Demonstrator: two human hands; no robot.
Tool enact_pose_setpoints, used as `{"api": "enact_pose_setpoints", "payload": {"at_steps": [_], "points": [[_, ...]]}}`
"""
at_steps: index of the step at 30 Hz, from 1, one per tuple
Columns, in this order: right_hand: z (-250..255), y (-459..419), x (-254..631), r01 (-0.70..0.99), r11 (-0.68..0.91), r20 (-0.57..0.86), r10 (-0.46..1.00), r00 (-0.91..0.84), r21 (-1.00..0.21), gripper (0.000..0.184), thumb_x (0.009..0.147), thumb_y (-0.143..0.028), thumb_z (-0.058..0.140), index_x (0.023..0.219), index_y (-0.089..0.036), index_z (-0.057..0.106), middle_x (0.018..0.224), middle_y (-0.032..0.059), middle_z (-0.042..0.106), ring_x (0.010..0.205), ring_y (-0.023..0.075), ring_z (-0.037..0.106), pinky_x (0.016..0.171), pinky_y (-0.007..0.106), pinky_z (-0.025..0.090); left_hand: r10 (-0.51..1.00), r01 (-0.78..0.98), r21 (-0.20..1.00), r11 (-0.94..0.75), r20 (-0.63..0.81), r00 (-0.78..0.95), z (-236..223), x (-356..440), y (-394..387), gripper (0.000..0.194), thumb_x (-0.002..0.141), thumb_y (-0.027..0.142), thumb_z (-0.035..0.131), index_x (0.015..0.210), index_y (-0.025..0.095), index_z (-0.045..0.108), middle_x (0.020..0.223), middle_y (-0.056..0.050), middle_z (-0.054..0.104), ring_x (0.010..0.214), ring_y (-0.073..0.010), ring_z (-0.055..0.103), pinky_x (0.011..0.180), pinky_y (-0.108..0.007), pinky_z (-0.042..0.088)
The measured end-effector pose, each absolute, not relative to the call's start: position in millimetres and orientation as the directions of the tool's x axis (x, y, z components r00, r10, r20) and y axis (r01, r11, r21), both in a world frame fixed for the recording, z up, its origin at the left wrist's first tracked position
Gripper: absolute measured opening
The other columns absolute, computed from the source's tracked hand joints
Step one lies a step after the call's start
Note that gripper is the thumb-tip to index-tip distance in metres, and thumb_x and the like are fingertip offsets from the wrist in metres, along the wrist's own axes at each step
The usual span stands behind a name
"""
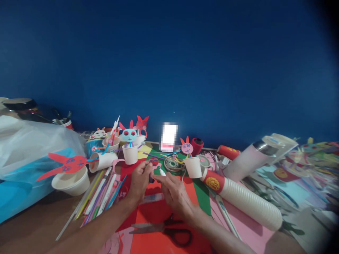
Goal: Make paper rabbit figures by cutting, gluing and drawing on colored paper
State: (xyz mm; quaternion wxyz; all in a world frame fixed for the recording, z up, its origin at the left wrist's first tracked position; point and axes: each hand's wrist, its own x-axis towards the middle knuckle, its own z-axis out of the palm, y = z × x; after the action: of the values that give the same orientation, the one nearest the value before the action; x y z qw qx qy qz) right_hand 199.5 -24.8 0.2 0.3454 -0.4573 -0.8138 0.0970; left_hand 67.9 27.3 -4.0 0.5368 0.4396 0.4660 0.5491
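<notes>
My left hand (140, 178) pinches a small red paper cutout with dark markings (153, 161) over the middle of the work area. Close beside it, my right hand (173, 190) is closed around a slim white pen-like tube (162, 172), its narrow end towards the cutout. A dark bit shows between the hands, too small to name. Beneath them lie red and orange paper sheets (150, 215). Open-bladed scissors with black handles (161, 230) rest on the orange sheet, nearest the right forearm.
Several white paper cups (130, 155) carry paper rabbit faces on pipe cleaners. A stack of cups (246, 199) lies at right by a pale flask (243, 160). Coloured sticks (96, 194) lie left, near a plastic bag (29, 151). A blurred bright screen (169, 137) stands behind.
</notes>
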Motion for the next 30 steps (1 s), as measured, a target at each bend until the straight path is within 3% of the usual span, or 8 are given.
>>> {"api": "enact_pose_setpoints", "payload": {"at_steps": [4, 9, 11, 13, 16, 21, 25, 30], "points": [[21.4, -29.6, 208.3, 0.527, 0.563, 0.349, 0.82, -0.455, -0.636, 0.045, 0.088, -0.012, 0.03, 0.131, -0.025, 0.033, 0.097, 0.0035, 0.06, 0.061, 0.0087, 0.054, 0.064, 0.023, 0.046, 0.997, -0.179, 0.983, -0.031, 0.017, -0.081, -1.7, 55.7, 43.2, 0.021, 0.072, 0.036, 0.056, 0.062, 0.018, 0.051, 0.043, 0.008, 0.04, 0.036, -0.0058, 0.032, 0.037, -0.018, 0.024], [43.3, -34.2, 213.7, 0.467, 0.394, 0.155, 0.869, -0.47, -0.792, 0.055, 0.089, -0.017, 0.033, 0.138, -0.022, 0.008, 0.096, 0.0035, 0.063, 0.05, 0.008, 0.054, 0.061, 0.024, 0.048, 0.992, -0.191, 0.979, -0.07, 0.048, -0.119, 0.2, 49.5, 49.7, 0.025, 0.072, 0.038, 0.055, 0.059, 0.018, 0.049, 0.047, 0.007, 0.041, 0.038, -0.0051, 0.033, 0.037, -0.017, 0.022], [44.8, -32.4, 215.6, 0.488, 0.369, 0.135, 0.884, -0.448, -0.791, 0.054, 0.089, -0.016, 0.035, 0.137, -0.02, 0.011, 0.093, 0.0034, 0.065, 0.056, 0.0099, 0.057, 0.065, 0.025, 0.047, 0.993, -0.193, 0.979, -0.069, 0.049, -0.109, 1.2, 50.5, 48.3, 0.025, 0.072, 0.039, 0.055, 0.06, 0.018, 0.049, 0.046, 0.007, 0.041, 0.038, -0.0051, 0.033, 0.037, -0.017, 0.023], [44.0, -29.8, 217.2, 0.561, 0.355, 0.126, 0.905, -0.406, -0.748, 0.041, 0.088, -0.017, 0.038, 0.128, -0.019, 0.03, 0.086, 0.0024, 0.066, 0.065, 0.0122, 0.06, 0.066, 0.025, 0.045, 0.995, -0.193, 0.979, -0.062, 0.045, -0.088, 2.2, 52.2, 46.3, 0.024, 0.072, 0.039, 0.055, 0.062, 0.018, 0.051, 0.045, 0.007, 0.041, 0.038, -0.0054, 0.033, 0.037, -0.017, 0.023], [42.7, -27.7, 218.4, 0.707, 0.335, 0.121, 0.934, -0.336, -0.623, 0.016, 0.088, -0.024, 0.042, 0.097, -0.019, 0.055, 0.073, 0.0006, 0.065, 0.068, 0.0136, 0.06, 0.059, 0.021, 0.04, 0.997, -0.189, 0.981, -0.055, 0.043, -0.064, 3.4, 54.3, 44.0, 0.023, 0.073, 0.039, 0.055, 0.064, 0.018, 0.051, 0.044, 0.008, 0.041, 0.036, -0.0053, 0.032, 0.036, -0.017, 0.021], [40.7, -30.6, 217.3, 0.819, 0.401, 0.251, 0.913, -0.321, -0.41, 0.021, 0.089, -0.028, 0.041, 0.097, -0.023, 0.059, 0.073, -0.0005, 0.065, 0.065, 0.0117, 0.06, 0.056, 0.019, 0.034, 0.996, -0.17, 0.983, -0.074, 0.065, -0.06, 3.0, 55.3, 42.9, 0.023, 0.073, 0.038, 0.055, 0.063, 0.018, 0.05, 0.042, 0.008, 0.041, 0.036, -0.0057, 0.031, 0.037, -0.018, 0.023], [36.7, -32.2, 214.4, 0.904, 0.354, 0.317, 0.909, -0.271, -0.241, 0.023, 0.087, -0.029, 0.04, 0.086, -0.023, 0.063, 0.064, -0.0003, 0.063, 0.058, 0.0118, 0.058, 0.05, 0.021, 0.028, 0.995, -0.132, 0.987, -0.086, 0.079, -0.062, 2.7, 55.8, 41.9, 0.021, 0.073, 0.037, 0.055, 0.062, 0.019, 0.052, 0.043, 0.008, 0.041, 0.038, -0.0064, 0.034, 0.038, -0.018, 0.026], [34.4, -32.8, 212.3, 0.918, 0.361, 0.344, 0.893, -0.289, -0.165, 0.022, 0.087, -0.032, 0.043, 0.095, -0.026, 0.062, 0.071, 0.0007, 0.065, 0.065, 0.014, 0.059, 0.053, 0.022, 0.028, 0.995, -0.082, 0.992, -0.093, 0.089, -0.048, 4.3, 56.2, 40.8, 0.02, 0.072, 0.035, 0.055, 0.061, 0.018, 0.053, 0.043, 0.007, 0.041, 0.04, -0.0074, 0.037, 0.039, -0.018, 0.028]]}}
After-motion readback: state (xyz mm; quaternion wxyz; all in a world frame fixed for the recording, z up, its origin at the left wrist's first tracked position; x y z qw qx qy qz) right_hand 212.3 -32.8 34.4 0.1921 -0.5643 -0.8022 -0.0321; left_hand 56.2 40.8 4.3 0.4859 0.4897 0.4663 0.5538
